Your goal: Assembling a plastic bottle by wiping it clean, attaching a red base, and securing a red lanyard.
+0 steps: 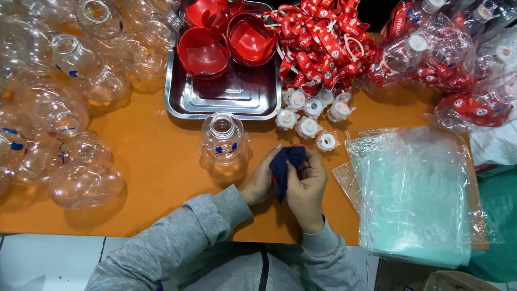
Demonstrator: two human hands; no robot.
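Both hands are meeting near the tabletop's front edge; the left hand [262, 180] and right hand [307, 188] are pinching a dark blue cloth [285, 164] between curled fingers; a clear bottle [223, 140] is standing just beside them.

Matt blue cloth [284, 164]; clear glossy plastic bottle [222, 140]; shiny metal tray [226, 97].

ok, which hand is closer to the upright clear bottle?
Left. The left hand is just right of the clear bottle, near its base; the right hand sits farther right, behind the blue cloth.
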